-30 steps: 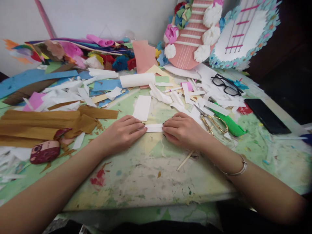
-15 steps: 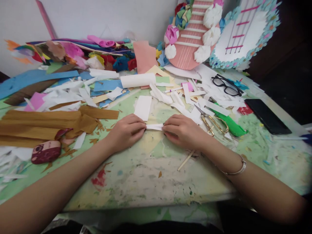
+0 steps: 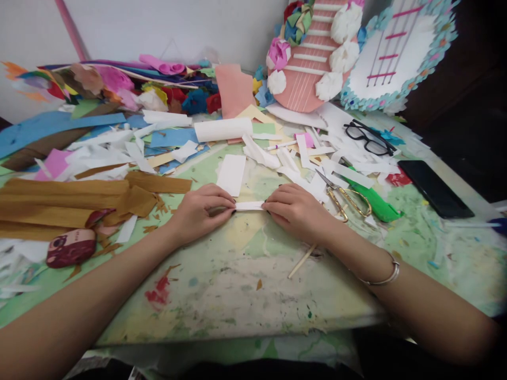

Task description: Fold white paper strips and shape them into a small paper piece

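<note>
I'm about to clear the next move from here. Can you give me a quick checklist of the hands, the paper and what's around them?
1. Left hand on the white paper strip: ok, fingertips at its left end.
2. Right hand on the strip: ok, fingertips at its right end.
3. Both strip ends lined up: cannot tell, fingers cover them.
4. Scissors out of the hands: ok, lying on the table.
5. No loose items by the right hand: not ok, a thin stick lies close by.

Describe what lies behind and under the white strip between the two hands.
Behind the white strip, a white paper rectangle lies on the table, with a white roll farther back. Whatever is directly under the strip is covered and cannot be seen.
</note>
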### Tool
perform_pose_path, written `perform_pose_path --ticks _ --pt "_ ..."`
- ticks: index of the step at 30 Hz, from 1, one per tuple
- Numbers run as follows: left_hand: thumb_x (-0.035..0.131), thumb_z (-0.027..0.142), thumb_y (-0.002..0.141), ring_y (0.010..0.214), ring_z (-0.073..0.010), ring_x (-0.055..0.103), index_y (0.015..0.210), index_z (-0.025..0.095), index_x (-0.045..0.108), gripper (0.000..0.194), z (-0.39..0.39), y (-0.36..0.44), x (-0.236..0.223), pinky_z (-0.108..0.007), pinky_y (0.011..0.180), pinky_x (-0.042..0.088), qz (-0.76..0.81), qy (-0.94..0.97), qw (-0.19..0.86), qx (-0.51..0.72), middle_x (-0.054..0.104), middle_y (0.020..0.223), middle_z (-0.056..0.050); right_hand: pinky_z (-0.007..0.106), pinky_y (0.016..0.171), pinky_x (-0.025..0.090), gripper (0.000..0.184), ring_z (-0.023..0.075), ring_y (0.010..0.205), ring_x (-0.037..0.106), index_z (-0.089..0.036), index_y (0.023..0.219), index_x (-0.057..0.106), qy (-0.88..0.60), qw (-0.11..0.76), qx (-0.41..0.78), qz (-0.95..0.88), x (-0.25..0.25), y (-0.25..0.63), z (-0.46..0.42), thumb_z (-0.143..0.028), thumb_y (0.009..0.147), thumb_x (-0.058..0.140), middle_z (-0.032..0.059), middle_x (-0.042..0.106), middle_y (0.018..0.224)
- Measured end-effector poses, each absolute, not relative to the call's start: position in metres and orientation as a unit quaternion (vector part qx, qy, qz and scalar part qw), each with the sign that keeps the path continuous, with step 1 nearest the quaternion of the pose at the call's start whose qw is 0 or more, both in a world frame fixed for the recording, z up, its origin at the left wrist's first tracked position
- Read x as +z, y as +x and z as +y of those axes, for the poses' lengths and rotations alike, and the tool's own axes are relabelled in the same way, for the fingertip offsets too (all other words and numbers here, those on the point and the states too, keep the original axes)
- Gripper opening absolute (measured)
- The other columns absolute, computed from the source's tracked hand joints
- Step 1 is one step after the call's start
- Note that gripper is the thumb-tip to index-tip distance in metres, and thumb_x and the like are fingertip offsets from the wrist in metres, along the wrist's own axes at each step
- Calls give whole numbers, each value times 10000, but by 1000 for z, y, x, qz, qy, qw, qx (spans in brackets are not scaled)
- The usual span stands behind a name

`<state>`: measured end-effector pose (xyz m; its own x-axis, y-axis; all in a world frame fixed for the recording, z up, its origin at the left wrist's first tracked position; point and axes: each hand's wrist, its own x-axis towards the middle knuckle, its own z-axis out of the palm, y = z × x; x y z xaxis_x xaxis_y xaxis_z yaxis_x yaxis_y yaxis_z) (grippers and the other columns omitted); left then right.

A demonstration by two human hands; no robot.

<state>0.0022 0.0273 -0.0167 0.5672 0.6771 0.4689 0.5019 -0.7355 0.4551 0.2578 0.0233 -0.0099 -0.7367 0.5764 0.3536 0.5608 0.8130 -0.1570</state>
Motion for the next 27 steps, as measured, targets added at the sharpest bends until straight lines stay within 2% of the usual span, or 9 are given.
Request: perform_pose_path --ticks 6,10,16,21,27 --pt "598 227 846 827 -165 634 819 197 720 128 29 0 -15 -319 765 516 352 868 166 309 714 868 -52 331 786 480 185 183 872 593 -162 887 713 -314 269 146 -899 -13 264 29 -185 881 530 83 709 922" --pt "578 278 863 829 -163 628 826 193 709 160 31 -1 -15 -309 759 504 390 849 198 297 692 891 -49 333 792 461 128 188 887 568 -184 857 681 -369 267 197 -868 -13 264 32 -158 843 557 57 682 897" --pt "497 282 890 874 -198 529 818 172 608 172 31 6 -19 -384 807 427 435 855 130 252 594 904 -58 326 780 401 71 188 848 509 -181 796 614 -424 267 198 -842 -15 259 33 -150 819 555 49 602 828" --pt "479 255 879 865 -212 472 808 177 534 119 29 10 -20 -387 796 401 452 856 98 231 541 880 -58 319 773 379 70 195 851 497 -176 770 594 -456 268 186 -828 -16 255 33 -108 775 577 47 599 812" --pt "484 224 880 896 -214 492 889 188 586 109 30 6 -20 -382 822 389 435 862 108 235 568 916 -52 315 769 392 133 196 865 515 -186 855 671 -464 271 190 -822 -16 255 33 -108 768 607 49 612 861"
